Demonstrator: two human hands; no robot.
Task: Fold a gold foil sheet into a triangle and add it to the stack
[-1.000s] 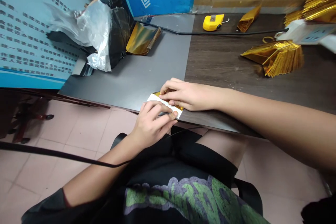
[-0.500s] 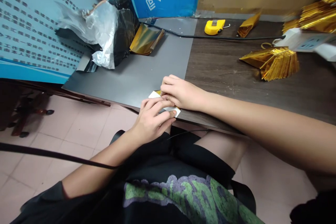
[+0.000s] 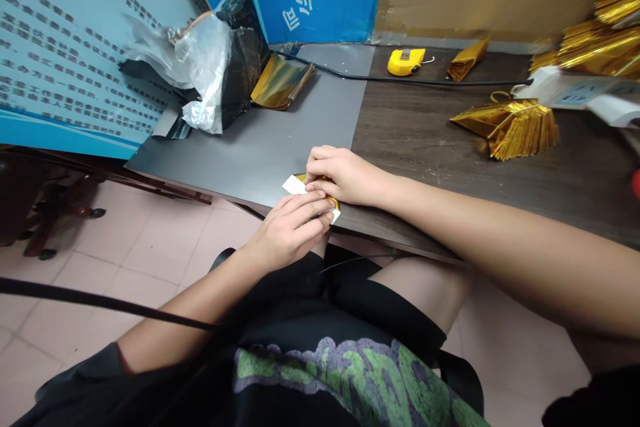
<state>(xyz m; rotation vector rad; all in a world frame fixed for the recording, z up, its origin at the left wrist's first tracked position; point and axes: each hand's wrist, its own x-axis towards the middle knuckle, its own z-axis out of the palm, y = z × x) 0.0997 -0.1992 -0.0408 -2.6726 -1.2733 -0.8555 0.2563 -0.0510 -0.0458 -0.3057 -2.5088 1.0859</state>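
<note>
At the near edge of the desk, both hands are on a small sheet of gold foil paper [image 3: 294,184] with a white back. White shows at its left end and under my left fingertips, with gold between the hands. My left hand [image 3: 293,230] lies over the near side, its fingers together and pressing the paper. Bent fingers of my right hand [image 3: 343,173] pinch the far side against the desk top. The two hands touch at the fingertips. Most of the sheet, and its folds, are hidden beneath them.
Behind the hands lie a stack of gold paper [image 3: 281,82], a plastic bag [image 3: 207,70], a yellow tape measure [image 3: 406,62] and a folded gold piece [image 3: 468,60]. A fanned gold bundle [image 3: 523,128] lies right, near a white power strip [image 3: 565,87]. A black cable crosses the back.
My left fingers have slid slightly up over the paper, and a gold edge now shows beside them where more white was visible. The right hand keeps its place. The view has shifted a little.
</note>
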